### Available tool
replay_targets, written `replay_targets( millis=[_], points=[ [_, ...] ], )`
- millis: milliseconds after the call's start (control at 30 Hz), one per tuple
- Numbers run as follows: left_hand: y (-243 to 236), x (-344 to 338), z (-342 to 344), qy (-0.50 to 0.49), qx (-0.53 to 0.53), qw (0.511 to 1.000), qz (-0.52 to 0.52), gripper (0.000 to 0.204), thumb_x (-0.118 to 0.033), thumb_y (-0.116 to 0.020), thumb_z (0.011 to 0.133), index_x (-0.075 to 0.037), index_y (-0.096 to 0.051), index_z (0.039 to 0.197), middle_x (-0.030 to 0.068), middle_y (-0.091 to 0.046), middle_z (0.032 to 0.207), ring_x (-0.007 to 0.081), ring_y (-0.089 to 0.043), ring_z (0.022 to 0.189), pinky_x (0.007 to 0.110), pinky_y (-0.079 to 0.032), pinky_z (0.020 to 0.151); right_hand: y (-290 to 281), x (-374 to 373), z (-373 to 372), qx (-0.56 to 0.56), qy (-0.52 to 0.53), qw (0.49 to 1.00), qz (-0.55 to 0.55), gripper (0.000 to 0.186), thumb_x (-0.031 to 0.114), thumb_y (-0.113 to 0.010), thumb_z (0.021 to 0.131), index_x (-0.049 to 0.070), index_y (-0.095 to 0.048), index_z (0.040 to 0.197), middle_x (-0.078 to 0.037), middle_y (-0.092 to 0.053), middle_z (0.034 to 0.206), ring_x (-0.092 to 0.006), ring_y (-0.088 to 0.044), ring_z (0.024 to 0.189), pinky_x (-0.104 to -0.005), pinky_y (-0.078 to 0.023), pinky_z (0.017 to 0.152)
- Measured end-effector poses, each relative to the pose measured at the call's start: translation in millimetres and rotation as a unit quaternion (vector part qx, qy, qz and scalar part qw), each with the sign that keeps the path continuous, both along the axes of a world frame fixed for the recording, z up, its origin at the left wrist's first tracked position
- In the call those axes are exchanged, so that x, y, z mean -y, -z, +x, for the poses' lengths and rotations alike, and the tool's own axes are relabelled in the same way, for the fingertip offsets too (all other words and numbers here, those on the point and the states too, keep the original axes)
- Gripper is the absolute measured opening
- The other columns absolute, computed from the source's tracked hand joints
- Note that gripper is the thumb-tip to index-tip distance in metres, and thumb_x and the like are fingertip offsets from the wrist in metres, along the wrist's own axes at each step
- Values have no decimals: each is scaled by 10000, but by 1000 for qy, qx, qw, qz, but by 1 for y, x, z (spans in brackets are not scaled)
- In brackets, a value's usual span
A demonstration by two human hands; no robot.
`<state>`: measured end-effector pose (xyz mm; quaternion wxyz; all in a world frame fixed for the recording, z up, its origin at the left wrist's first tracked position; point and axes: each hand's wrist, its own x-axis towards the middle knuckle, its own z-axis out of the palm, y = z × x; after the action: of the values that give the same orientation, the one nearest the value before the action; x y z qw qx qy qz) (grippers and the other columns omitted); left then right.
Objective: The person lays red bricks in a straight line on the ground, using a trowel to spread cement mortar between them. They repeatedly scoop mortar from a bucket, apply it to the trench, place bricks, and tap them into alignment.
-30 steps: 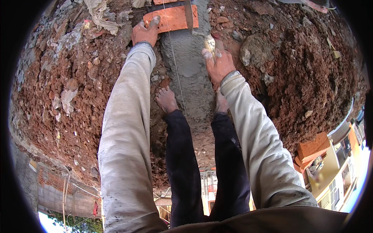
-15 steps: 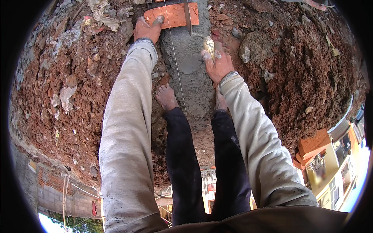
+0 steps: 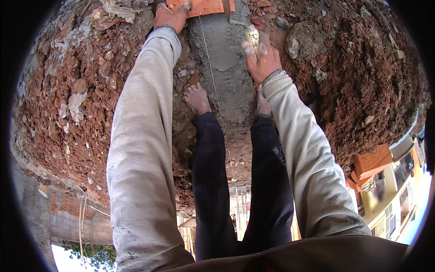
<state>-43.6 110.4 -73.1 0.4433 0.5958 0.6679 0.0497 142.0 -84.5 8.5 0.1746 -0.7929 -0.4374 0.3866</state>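
At the top edge of the head view, an orange-red brick (image 3: 204, 9) lies across the strip of grey mortar (image 3: 224, 50), partly cut off by the frame. My left hand (image 3: 171, 18) grips its left end, thumb on top. My right hand (image 3: 263, 60) is closed round the pale, worn handle of a trowel (image 3: 252, 37). The trowel's blade stands edge-on at the right part of the brick; whether it touches is hard to tell. A thin string line (image 3: 210, 63) runs lengthwise over the brick and mortar.
My bare feet (image 3: 198, 99) stand at both sides of the mortar strip. Loose reddish soil with stones (image 3: 344, 81) banks up left and right. A larger stone (image 3: 294, 45) sits near my right hand. Stacked orange bricks (image 3: 372, 162) and a yellow building (image 3: 389, 204) show at lower right.
The whole view has shifted, so brick, hands and feet sit higher in the picture. The trowel blade has moved slightly right along the brick. Both hands keep their holds.
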Motion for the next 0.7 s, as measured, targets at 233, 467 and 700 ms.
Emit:
replay_targets(
  millis=[233,467,700],
  points=[
    [-13,2,21,-87,108,988,-69,342,-174,-684,833,-26,-500,1080,89,-626,928,181,-604,796,321,-516,623,16,5,2,29,-21,999,15,469,373,-505,882,33,-434,1196,-272,-623,876,-470,-603,815,-516,-502,728],
    [5,-3,-2,64,-90,994,12,864,-551,-699,720,100,-451,1232,286,-534,1208,368,-542,1135,410,-413,971,12,-1,-6,14,-11,997,-78,398,336,-521,886,-8,-515,1085,-250,-622,804,-461,-592,774,-508,-480,690],
    [-12,-4,8,27,-67,996,-50,767,-437,-712,738,24,-406,1270,276,-512,1251,396,-502,1178,415,-375,1025,5,1,-12,-16,24,997,74,444,339,-537,878,36,-435,1187,-292,-613,823,-488,-595,781,-525,-493,694]
  ],
)
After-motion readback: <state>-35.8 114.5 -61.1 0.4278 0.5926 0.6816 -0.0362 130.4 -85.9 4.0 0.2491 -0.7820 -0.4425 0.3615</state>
